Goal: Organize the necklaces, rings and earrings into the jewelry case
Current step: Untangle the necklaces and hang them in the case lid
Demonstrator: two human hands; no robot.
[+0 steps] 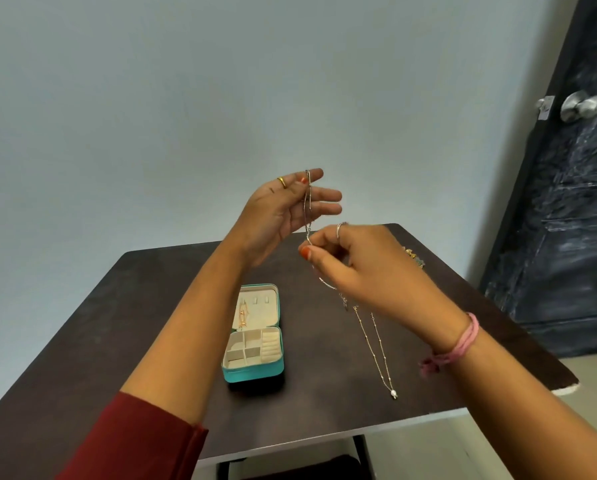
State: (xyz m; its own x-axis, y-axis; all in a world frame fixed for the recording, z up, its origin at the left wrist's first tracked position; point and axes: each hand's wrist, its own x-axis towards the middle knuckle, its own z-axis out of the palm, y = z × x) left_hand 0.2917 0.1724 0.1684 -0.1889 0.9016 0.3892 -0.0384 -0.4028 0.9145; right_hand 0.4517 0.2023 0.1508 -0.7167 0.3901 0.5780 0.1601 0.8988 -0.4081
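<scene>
A silver chain necklace (307,206) hangs in the air above the dark table. My left hand (286,209) is raised, and its thumb and forefinger pinch the top of the chain. Lower down, my right hand (356,261) pinches the same chain, and the rest of it trails below that hand. A teal jewelry case (253,370) lies open on the table below my left forearm. A rose-gold piece (242,315) hangs in the case's lid. Its cream compartments look bare. A gold necklace with a pearl drop (376,351) lies stretched out on the table, right of the case.
A few small jewelry pieces (413,256) lie near the table's (117,341) far right edge, partly hidden by my right hand. A dark door with a metal knob (581,105) stands at the right. The wall behind is plain.
</scene>
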